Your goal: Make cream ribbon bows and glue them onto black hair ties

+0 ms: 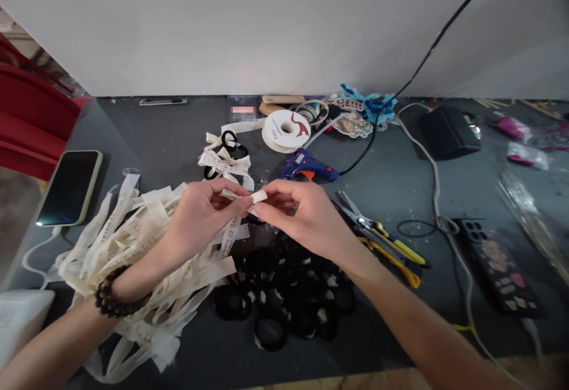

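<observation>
My left hand (pixel 213 203) and my right hand (pixel 296 206) meet over the middle of the table, both pinching a cream ribbon (pixel 258 197). The ribbon looks folded between the fingertips, and part of it is hidden by them. Below and left lies a loose pile of printed cream ribbon strips (pixel 149 230). Under my right hand is a heap of black hair ties (pixel 293 289). Just beyond my fingers sit several hair ties with ribbon bows (pixel 226 159). A blue glue gun (pixel 306 166) lies on its side beyond my right hand.
A ribbon spool (pixel 285 131) lies behind the glue gun. Scissors with yellow handles (pixel 382 236) are right of my right hand. Phones lie at left (pixel 70 187) and right (pixel 498 265). A black cord (pixel 427 58) and a pale cable (pixel 433 170) cross the right side.
</observation>
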`<state>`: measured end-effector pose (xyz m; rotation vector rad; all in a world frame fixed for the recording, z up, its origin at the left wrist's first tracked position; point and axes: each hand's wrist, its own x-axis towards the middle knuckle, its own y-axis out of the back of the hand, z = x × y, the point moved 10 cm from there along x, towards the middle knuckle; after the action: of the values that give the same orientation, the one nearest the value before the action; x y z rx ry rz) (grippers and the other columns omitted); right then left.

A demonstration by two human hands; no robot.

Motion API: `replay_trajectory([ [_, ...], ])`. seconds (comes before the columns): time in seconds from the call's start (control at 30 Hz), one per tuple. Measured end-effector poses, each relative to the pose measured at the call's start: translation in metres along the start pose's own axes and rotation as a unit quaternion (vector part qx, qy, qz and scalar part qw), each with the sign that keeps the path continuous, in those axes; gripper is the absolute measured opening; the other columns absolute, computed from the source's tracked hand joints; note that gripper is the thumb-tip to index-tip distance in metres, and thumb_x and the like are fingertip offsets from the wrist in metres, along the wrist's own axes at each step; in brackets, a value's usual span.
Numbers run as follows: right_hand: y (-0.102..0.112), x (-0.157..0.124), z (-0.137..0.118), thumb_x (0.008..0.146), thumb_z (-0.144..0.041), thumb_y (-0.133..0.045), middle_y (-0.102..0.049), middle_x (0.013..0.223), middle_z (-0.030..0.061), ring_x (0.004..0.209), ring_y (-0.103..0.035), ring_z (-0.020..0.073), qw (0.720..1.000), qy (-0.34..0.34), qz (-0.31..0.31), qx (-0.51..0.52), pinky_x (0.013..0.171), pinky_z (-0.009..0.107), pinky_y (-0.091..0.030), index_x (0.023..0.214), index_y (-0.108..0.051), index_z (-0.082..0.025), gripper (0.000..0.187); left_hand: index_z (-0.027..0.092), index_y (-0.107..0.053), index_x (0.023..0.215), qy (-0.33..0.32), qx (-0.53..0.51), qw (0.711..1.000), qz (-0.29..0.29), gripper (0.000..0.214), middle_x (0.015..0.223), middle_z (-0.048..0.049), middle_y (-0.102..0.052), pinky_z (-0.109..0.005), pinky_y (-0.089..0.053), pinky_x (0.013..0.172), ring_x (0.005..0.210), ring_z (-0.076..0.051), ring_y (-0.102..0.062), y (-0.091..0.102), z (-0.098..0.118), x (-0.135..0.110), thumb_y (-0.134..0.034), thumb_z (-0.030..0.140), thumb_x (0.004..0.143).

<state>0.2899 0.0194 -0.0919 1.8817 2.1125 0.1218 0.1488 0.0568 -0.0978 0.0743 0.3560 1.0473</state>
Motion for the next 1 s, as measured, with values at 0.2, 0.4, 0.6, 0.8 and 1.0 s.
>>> replay_trajectory([
  [0.2,0.005,-0.001,0.006,0.093,-0.042,-0.069,-0.071,0.073,-0.0005,0.066,-0.063,0.0144,0.999,-0.002,0.043,0.009,0.060,0.026,-0.044,0.081,-0.073,-0.021,0.025,0.016,-0.077,0.099,0.020,-0.008,0.999,-0.035,0.025,0.080,-0.0037,-0.078,-0.023,-0.050,0.063,0.072,-0.016,-0.071,-0.006,-0.006,0.001,-0.082,0.034,0.082],
  [0.4,0.008,0.003,0.014,0.093,-0.042,-0.069,-0.069,0.074,-0.0007,0.067,-0.060,0.0133,0.998,0.001,0.066,-0.010,0.061,0.025,-0.043,0.083,-0.073,-0.019,0.025,0.017,-0.075,0.097,0.042,-0.005,0.998,-0.043,0.023,0.071,-0.0004,-0.075,-0.021,-0.048,0.059,0.066,-0.014,-0.068,-0.007,-0.009,0.000,-0.082,0.032,0.081],
  [0.6,0.005,0.003,0.019,0.094,-0.043,-0.068,-0.073,0.075,0.0002,0.067,-0.067,0.0131,0.998,-0.008,0.064,0.025,0.062,0.024,-0.048,0.083,-0.072,-0.019,0.027,0.017,-0.076,0.099,0.076,0.001,0.996,-0.056,0.025,0.069,-0.0008,-0.076,-0.021,-0.047,0.058,0.064,-0.014,-0.069,-0.006,-0.015,0.001,-0.084,0.030,0.079],
  [0.8,-0.001,-0.001,0.012,0.089,-0.039,-0.076,-0.079,0.089,0.0021,0.079,-0.075,0.0167,0.998,0.016,0.046,0.050,0.069,0.025,-0.055,0.099,-0.073,-0.020,0.021,0.017,-0.072,0.100,0.065,-0.048,0.996,-0.038,0.026,0.072,-0.0005,-0.078,-0.020,-0.052,0.064,0.069,-0.013,-0.071,-0.003,-0.017,0.005,-0.085,0.024,0.078],
  [1.0,0.003,0.000,0.019,0.089,-0.036,-0.077,-0.080,0.086,0.0021,0.074,-0.076,0.0172,0.995,0.013,0.071,0.063,0.070,0.028,-0.057,0.100,-0.074,-0.021,0.019,0.017,-0.073,0.098,0.059,-0.054,0.996,-0.040,0.024,0.074,-0.0008,-0.077,-0.020,-0.053,0.065,0.070,-0.012,-0.071,-0.002,-0.017,0.005,-0.085,0.023,0.078],
])
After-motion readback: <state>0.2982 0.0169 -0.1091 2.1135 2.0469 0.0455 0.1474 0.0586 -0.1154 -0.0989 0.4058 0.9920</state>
